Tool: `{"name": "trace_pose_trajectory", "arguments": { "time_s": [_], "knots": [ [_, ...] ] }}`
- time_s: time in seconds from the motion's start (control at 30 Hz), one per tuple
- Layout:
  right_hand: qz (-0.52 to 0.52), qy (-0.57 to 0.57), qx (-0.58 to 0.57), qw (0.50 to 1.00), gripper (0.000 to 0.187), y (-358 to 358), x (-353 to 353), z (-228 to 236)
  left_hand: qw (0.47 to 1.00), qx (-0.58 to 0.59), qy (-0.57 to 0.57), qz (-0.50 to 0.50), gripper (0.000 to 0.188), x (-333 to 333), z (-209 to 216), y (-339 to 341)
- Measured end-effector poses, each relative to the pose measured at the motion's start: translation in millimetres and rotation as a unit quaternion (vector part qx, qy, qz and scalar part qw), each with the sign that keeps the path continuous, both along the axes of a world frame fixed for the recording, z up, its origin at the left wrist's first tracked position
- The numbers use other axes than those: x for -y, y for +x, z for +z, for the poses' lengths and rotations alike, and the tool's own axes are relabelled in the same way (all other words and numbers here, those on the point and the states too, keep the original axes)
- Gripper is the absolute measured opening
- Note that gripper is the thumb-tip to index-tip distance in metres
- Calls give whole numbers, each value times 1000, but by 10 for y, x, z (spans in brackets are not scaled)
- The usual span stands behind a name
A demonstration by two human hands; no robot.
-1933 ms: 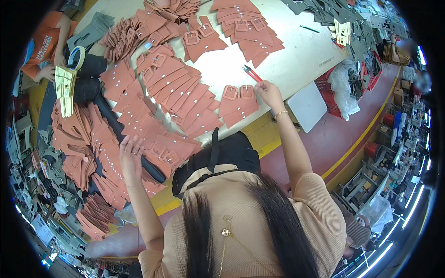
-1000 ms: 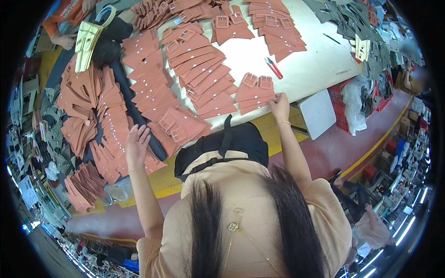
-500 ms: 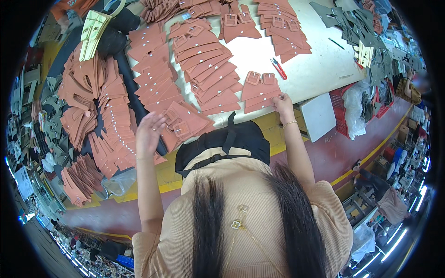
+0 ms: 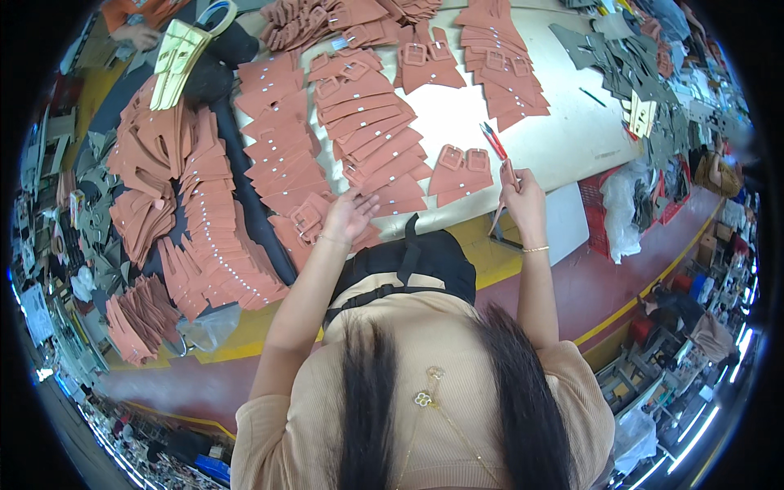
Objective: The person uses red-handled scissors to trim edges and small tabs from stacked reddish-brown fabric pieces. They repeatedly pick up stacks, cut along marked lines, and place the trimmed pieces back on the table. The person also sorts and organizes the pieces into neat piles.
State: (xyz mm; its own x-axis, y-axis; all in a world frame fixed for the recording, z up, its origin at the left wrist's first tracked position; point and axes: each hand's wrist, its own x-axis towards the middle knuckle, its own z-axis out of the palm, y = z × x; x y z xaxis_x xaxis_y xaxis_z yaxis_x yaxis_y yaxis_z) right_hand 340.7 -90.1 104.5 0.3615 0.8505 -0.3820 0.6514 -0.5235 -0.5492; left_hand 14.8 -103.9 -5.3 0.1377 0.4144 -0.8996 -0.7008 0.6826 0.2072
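My right hand [image 4: 524, 200] pinches a terracotta leather piece [image 4: 507, 174], turned nearly edge-on above the table's front edge. Left of it lies a small stack of matching pieces with two covered buckles [image 4: 462, 173]. My left hand [image 4: 351, 214] is open, fingers apart, holding nothing. It hovers over the front of the rows, beside a buckled piece [image 4: 306, 219] and a long fan of overlapping pieces [image 4: 371, 122]. Whether its fingertips touch the leather I cannot tell. Thread snips with red handles [image 4: 495, 140] lie just beyond my right hand.
More terracotta pieces fan out at the left [image 4: 214, 220] and far right [image 4: 500, 69]. Dark green pieces [image 4: 612, 53] lie at the table's right. A cream stack [image 4: 178, 61] and a tape roll [image 4: 217, 15] are at the far left, near another person's hand [image 4: 135, 35]. A red crate [image 4: 594, 214] stands right.
My right hand has lifted a leather piece off the small buckled stack and tilted it up. My left hand has moved right, towards the middle rows.
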Motion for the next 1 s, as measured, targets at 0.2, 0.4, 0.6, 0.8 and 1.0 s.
{"name": "trace_pose_trajectory", "arguments": {
  "time_s": [0.2, 0.4, 0.6, 0.8, 1.0],
  "knots": [
    [40, -29, -444, 894, 20, -564, -279, 175, 994, -10, 109, 15, 16, -24, -146, 99],
    [76, -81, -540, 834, 18, -1058, -267, -388, 965, 59, 254, -15, 30, 85, 334, 153],
    [87, -225, -528, 814, 30, -962, -75, -659, 959, 110, 254, -61, 38, 429, 809, -48],
    [54, -192, -602, 773, 31, -1093, -60, -382, 959, 104, 248, -94, 41, 466, 840, -269],
    [94, -182, -589, 782, 36, -1325, -284, -177, 945, 130, 286, -91, 41, 310, 873, -596]
  ]
}}
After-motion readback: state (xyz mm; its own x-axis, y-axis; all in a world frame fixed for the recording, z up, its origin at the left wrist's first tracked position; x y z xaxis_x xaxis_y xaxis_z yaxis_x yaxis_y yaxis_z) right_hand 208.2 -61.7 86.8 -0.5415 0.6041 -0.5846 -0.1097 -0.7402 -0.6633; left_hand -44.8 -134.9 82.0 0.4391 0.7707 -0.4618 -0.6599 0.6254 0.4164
